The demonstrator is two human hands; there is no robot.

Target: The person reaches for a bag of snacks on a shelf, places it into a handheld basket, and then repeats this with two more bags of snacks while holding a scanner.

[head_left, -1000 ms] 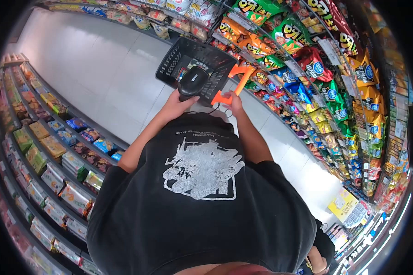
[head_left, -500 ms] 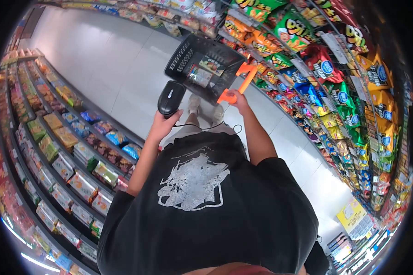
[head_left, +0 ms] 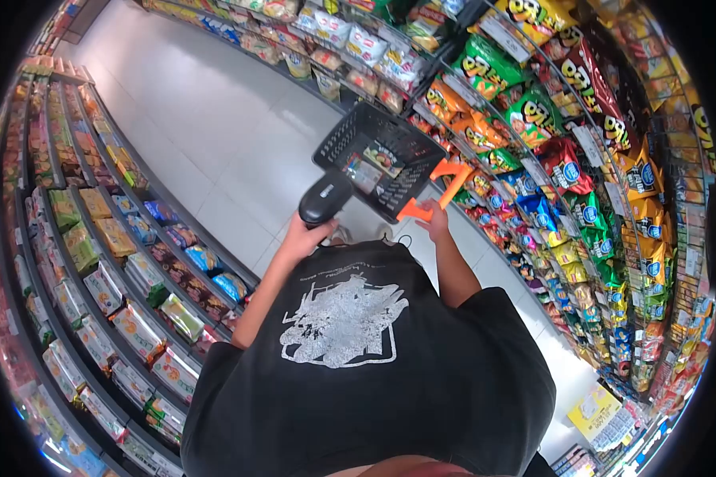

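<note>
My left hand (head_left: 307, 237) is closed around a black handheld barcode scanner (head_left: 326, 199), its rounded head pointing away from me. The grip of the scanner is hidden by my fingers. With my right hand (head_left: 434, 221) I grip one end of the orange handle (head_left: 453, 184) of a black shopping basket (head_left: 338, 133). The basket hangs tilted in front of me, its open top towards me. A few flat printed packages (head_left: 380, 160) lie on its bottom. The scanner's head overlaps the basket's near left corner in view.
Packaged snacks fill a long shelf (head_left: 127, 262) on my left. Colourful chip bags (head_left: 537, 115) crowd the racks to the right, close to the basket. A pale tiled aisle floor (head_left: 191, 111) runs ahead. A yellow sign (head_left: 597, 409) stands at lower right.
The basket, the scanner and both hands have shifted right and lower in the view. The shelves have shifted too, with the view turned slightly. Both hands keep their holds.
</note>
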